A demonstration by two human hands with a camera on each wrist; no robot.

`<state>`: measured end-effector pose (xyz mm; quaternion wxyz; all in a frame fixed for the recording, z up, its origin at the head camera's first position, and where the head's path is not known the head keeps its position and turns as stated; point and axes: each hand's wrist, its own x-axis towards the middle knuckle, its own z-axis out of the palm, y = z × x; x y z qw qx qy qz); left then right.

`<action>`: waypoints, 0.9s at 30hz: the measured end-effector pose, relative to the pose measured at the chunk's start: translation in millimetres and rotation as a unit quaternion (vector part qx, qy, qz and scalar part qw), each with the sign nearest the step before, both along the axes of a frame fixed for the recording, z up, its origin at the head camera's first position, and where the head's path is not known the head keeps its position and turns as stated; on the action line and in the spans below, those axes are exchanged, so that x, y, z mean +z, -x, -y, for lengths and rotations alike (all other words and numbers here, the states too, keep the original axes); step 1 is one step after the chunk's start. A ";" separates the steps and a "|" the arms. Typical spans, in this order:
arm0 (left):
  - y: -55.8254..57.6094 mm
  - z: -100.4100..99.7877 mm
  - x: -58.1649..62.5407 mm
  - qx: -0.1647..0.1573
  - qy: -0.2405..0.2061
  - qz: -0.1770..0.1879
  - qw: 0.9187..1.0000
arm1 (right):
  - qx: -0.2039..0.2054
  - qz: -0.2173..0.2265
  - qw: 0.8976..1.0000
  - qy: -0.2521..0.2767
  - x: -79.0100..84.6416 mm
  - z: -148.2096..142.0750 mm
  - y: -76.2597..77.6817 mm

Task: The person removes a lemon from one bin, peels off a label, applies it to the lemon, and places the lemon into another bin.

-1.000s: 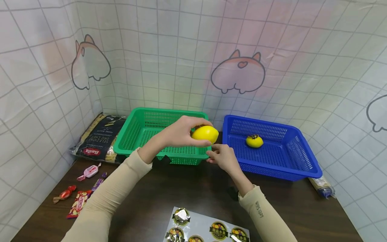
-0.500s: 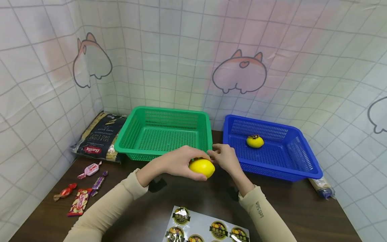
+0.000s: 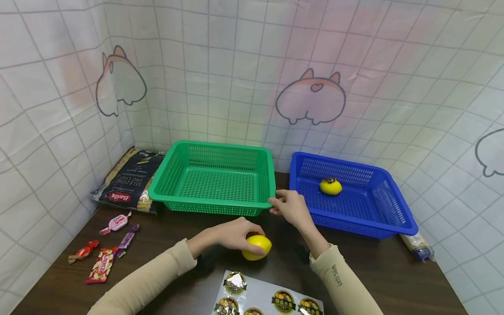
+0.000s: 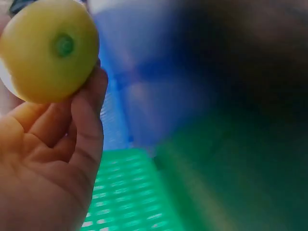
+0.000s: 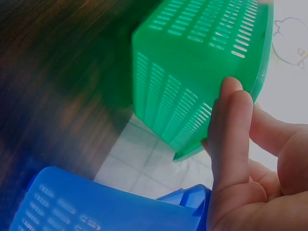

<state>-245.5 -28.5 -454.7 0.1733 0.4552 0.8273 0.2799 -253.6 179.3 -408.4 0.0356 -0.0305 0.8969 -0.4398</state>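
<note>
In the head view my left hand holds a yellow lemon low over the dark table, between the green basket and the sticker sheet. The left wrist view shows the lemon end-on, with its green tip facing the camera and fingers curled behind it. My right hand is at the near right corner of the green basket. From the right wrist, that hand's fingers lie along the outer wall and the thumb is across the rim, pinching it.
A second lemon bearing a black-and-gold sticker lies in the blue basket. To the left are a Barilla pasta bag and several wrapped candies. Another packet lies right of the blue basket. A grid-patterned curtain stands behind.
My left hand has brought the lemon down and toward me, from above the green basket's right corner to near the sticker sheet. My right hand has stayed at the basket's corner.
</note>
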 end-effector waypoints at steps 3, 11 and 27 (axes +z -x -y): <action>0.5 -1.0 -12.0 0.017 0.008 0.006 1.000 | 0.001 0.002 1.000 0.002 -0.8 -0.6 -1.0; 3.1 -0.3 -20.4 0.058 -0.001 0.022 0.998 | 0.000 0.005 1.000 0.000 -0.3 0.4 -1.3; 3.7 1.1 -19.7 0.113 0.003 0.059 0.992 | -0.019 -0.086 0.984 -0.158 15.9 8.8 -22.8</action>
